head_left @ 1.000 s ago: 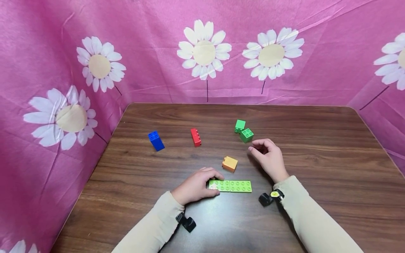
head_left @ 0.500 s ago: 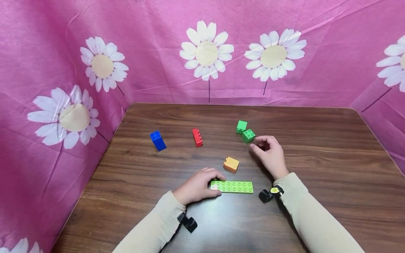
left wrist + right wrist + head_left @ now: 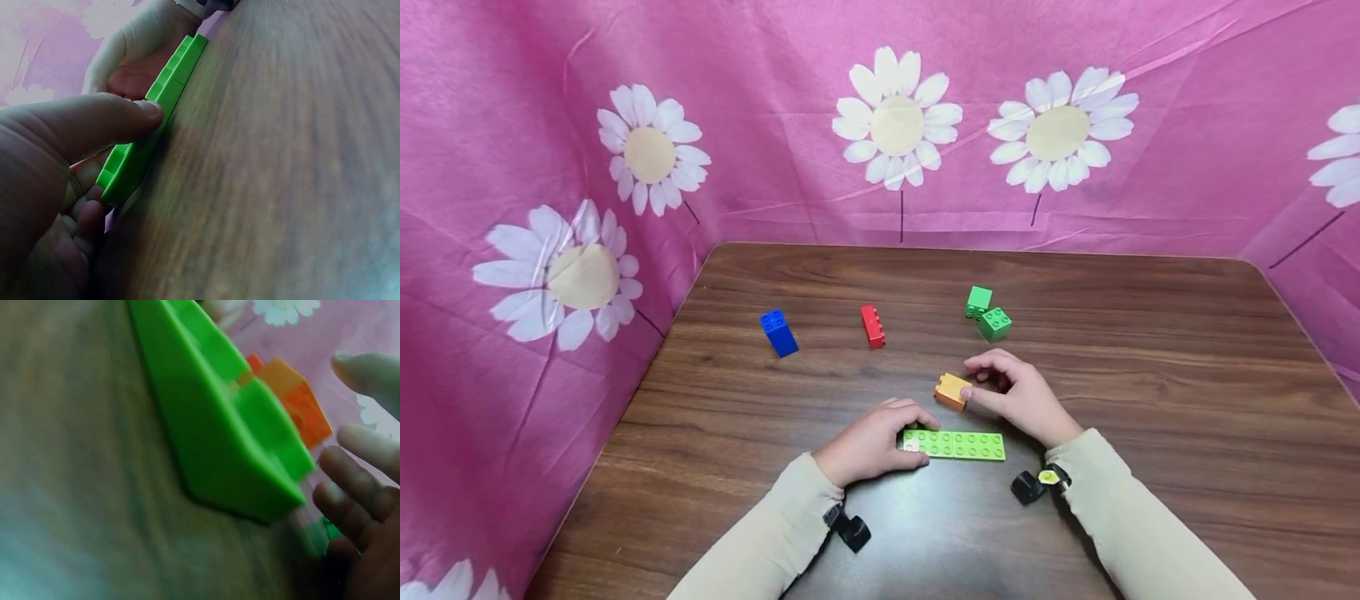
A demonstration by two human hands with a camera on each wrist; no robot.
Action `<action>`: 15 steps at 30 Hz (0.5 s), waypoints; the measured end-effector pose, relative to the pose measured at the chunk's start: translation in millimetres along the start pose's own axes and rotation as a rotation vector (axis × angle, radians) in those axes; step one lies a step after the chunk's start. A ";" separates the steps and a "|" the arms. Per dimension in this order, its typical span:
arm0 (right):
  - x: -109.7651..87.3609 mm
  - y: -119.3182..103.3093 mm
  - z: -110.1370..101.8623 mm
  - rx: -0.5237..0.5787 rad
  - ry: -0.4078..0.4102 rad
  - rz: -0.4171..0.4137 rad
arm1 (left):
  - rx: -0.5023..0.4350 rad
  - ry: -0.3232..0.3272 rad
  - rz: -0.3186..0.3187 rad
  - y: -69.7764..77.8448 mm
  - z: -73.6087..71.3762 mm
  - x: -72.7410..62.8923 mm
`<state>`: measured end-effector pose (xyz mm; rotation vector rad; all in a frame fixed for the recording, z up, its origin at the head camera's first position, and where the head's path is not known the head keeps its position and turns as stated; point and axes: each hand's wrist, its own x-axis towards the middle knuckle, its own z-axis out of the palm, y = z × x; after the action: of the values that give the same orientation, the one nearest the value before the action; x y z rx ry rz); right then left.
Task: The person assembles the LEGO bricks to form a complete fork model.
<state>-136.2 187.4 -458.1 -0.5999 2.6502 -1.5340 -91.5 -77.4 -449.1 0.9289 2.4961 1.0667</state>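
Blue block [image 3: 780, 334], then red block [image 3: 872, 326], on table [image 3: 1165, 350]. Left hand [image 3: 871, 442] pinches left end of light green strip [image 3: 973, 447]. Orange block [image 3: 951, 390] just behind strip. Two green blocks [image 3: 995, 325] farther back. Right hand [image 3: 1021, 400] beside orange block, half open, holding nothing; cannot tell if thumb touches. Step looks like reaching for orange block; next needs thumb and fingers closing round it.

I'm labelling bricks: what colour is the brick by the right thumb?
The brick is yellow-orange, showing best in the head view.
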 end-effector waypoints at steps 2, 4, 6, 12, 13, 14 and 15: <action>-1.1 -1.2 2.3 -0.019 -0.037 -0.013 | 0.000 0.003 0.005 0.4 -0.1 0.1; -1.9 -2.1 4.3 -0.031 -0.059 -0.021 | 0.002 0.007 0.011 0.2 0.0 0.4; -2.1 -2.7 6.1 -0.048 -0.067 -0.027 | 0.006 0.009 0.016 0.1 0.2 0.7; -1.0 -3.9 9.3 -0.119 -0.076 -0.054 | 0.014 0.010 0.019 -0.3 0.9 0.7; -0.8 -3.5 9.8 -0.126 -0.077 -0.056 | 0.015 0.011 0.019 0.0 0.8 0.6; -0.7 -2.8 10.2 -0.130 -0.078 -0.057 | 0.015 0.013 0.019 0.2 0.7 0.6; -0.7 -2.4 10.4 -0.132 -0.078 -0.058 | 0.017 0.015 0.021 0.4 0.7 0.5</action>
<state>-132.7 178.0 -461.6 -0.7342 2.7140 -1.3263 -91.4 -76.4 -449.2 0.9567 2.5166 1.0649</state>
